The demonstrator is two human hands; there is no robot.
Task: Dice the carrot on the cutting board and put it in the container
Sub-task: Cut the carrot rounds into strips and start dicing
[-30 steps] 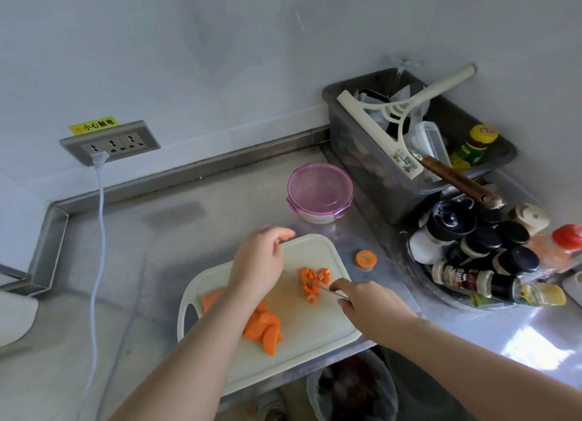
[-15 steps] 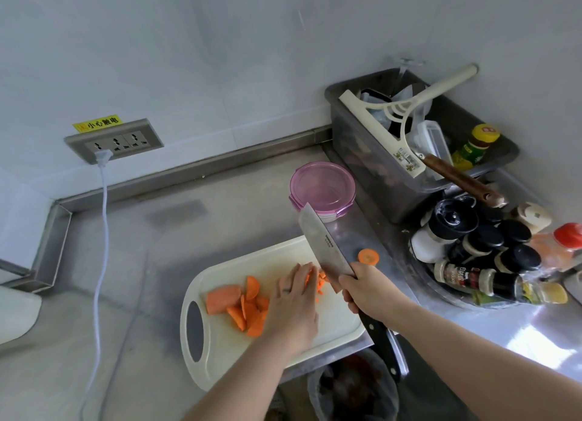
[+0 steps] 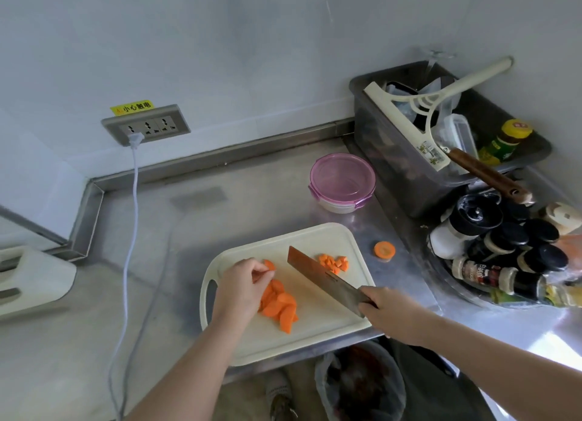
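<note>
Fingertips (image 3: 264,273) of the left hand (image 3: 242,287) are curled together and pinch a half-round orange carrot slice (image 3: 270,265) at the far end of a heap of thick orange carrot slices (image 3: 280,304). Fingers of the right hand (image 3: 390,313) are wrapped round the handle of a broad steel cleaver (image 3: 324,279). Its blade slants away to the left between that heap and a small pile of orange carrot dice (image 3: 333,261); whether its edge touches the surface cannot be told. Both carrot groups lie on a cream plastic cutting board (image 3: 315,329) at the near edge of a stainless steel counter (image 3: 220,219). One round carrot disc (image 3: 384,249) lies on the counter just right of the board. Beyond the board stands a round container with a translucent pink lid (image 3: 342,181), lid on, beside a grey plastic bin (image 3: 393,162).
</note>
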